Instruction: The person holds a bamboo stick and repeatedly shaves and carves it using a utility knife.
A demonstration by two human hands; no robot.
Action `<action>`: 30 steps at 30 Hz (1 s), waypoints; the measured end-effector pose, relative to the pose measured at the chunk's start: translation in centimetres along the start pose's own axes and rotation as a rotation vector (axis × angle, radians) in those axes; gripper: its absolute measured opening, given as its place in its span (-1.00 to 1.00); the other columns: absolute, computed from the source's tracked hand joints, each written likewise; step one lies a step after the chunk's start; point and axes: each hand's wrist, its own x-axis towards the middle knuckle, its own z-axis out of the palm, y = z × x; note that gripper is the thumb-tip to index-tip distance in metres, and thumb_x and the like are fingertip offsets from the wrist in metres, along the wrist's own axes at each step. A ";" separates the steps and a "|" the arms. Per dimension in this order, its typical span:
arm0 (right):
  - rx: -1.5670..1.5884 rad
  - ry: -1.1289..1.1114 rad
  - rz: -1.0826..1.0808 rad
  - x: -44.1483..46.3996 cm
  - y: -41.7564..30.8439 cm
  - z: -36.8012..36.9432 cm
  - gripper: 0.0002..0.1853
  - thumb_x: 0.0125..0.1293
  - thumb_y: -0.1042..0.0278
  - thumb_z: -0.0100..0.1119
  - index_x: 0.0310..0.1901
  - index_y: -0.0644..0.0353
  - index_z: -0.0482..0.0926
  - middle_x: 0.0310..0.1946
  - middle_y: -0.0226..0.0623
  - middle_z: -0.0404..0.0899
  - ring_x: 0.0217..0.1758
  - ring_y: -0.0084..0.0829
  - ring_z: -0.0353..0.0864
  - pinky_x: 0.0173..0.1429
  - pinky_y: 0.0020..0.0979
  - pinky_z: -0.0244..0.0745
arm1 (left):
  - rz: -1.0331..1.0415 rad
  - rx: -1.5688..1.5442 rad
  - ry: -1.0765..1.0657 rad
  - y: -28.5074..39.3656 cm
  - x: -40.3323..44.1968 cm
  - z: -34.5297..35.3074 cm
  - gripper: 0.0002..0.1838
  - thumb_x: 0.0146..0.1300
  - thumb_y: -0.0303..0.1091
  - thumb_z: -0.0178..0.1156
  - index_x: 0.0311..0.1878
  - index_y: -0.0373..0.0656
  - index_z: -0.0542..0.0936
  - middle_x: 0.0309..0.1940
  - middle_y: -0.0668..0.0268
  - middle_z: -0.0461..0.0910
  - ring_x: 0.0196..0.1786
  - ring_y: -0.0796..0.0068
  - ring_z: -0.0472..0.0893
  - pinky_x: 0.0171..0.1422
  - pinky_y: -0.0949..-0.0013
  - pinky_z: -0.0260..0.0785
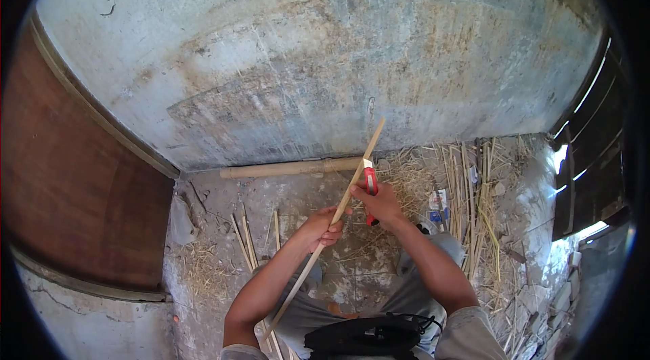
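Observation:
A long, pale bamboo strip (307, 270) slants from my lap up toward the wall. Around its middle, my left hand (325, 227) is closed with the fingers wrapped. Farther up the strip, my right hand (376, 203) grips a red utility knife (370, 180). The knife's front end lies against the strip near its upper part, and my right thumb touches the strip too. Whether the blade is cutting in cannot be made out. My legs in grey trousers (308, 319) are below, with a black bag or pouch (365, 337) at my waist.
A thick bamboo pole (291, 169) lies along the foot of the stained wall (325, 69). Shavings (409, 180) and several long strips (467, 204) litter the floor at right, beside a small white-and-blue packet (439, 204). More strips (245, 235) lie at left, near a brown door (88, 170).

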 end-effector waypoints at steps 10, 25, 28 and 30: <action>0.114 -0.013 0.028 0.8 0.3 0.0 -0.78 0.29 0.27 0.34 -0.20 0.26 0.66 -0.47 -0.43 0.64 -0.65 -0.73 0.31 -0.60 -0.56 0.16 | 0.028 0.031 0.064 0.5 -0.7 1.3 -0.45 0.52 0.18 -0.21 0.06 -0.14 0.47 -0.58 0.43 0.35 -0.77 0.69 0.19 -0.73 0.52 0.04; 0.005 0.084 -0.010 0.6 0.5 0.3 -0.73 0.24 0.21 0.35 -0.33 0.31 0.68 -0.50 -0.42 0.64 -0.50 -0.68 0.44 -0.42 -0.49 0.29 | 0.161 0.167 0.147 0.0 -0.3 1.4 -0.75 0.44 -0.20 0.16 -0.03 -0.19 0.50 -0.46 0.39 0.51 -0.76 0.64 0.38 -0.74 0.49 0.22; -0.032 0.071 -0.010 0.4 0.0 0.2 -0.73 0.24 0.20 0.35 -0.35 0.29 0.68 -0.52 -0.43 0.63 -0.51 -0.69 0.43 -0.42 -0.48 0.30 | 0.172 0.236 0.138 -0.3 -0.2 1.2 -0.78 0.42 -0.22 0.19 -0.13 -0.19 0.52 -0.47 0.40 0.51 -0.77 0.68 0.36 -0.75 0.51 0.20; -0.065 0.050 0.006 0.4 0.1 0.2 -0.73 0.24 0.19 0.34 -0.36 0.28 0.67 -0.53 -0.44 0.63 -0.51 -0.69 0.43 -0.42 -0.48 0.30 | 0.180 0.289 0.147 -0.4 0.0 1.4 -0.79 0.41 -0.22 0.21 -0.18 -0.18 0.53 -0.48 0.41 0.51 -0.78 0.69 0.36 -0.75 0.53 0.19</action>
